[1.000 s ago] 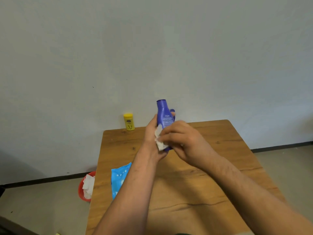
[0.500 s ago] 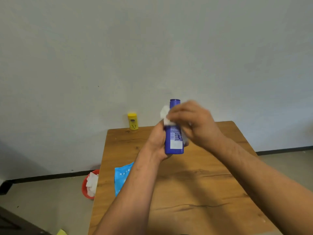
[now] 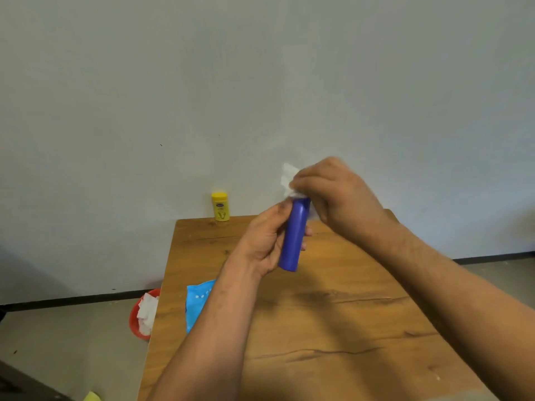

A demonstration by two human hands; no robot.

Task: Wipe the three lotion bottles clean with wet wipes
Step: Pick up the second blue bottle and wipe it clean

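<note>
- Between the two hands, held up over the table [image 3: 333, 328], is the blue lotion bottle [image 3: 293, 238]. Its long axis is nearly upright, with the top tipped slightly toward the right hand and the base pointing down at the wood.
- The left hand [image 3: 265, 241] grips the bottle's lower and middle body from the left. Its fingers curl round behind, and fingertips show at the bottle's right edge.
- The right hand [image 3: 333, 192] sits directly over the bottle's top. Its fingers are bunched and pinch a white wet wipe [image 3: 289, 176] against the cap end, with a crumpled corner of the wipe sticking out to the left of the fingers.
- The coming stroke probably turns on that axis. The wipe is at the top, and the rest of the body runs down from the right hand into the left hand's grip. To wipe downward, the left hand would likely have to shift or turn the bottle.
- Beyond and to the left of the left hand, well apart from it, a yellow bottle [image 3: 220, 206] stands upright at the table's far edge. The left hand is the nearer one to it.
- No third bottle is visible.
- Under the left forearm a blue wipes pack [image 3: 198, 299] lies at the table's left edge. Further left, on the floor, a red bin [image 3: 135, 322] holds white used wipes [image 3: 146, 312].
</note>
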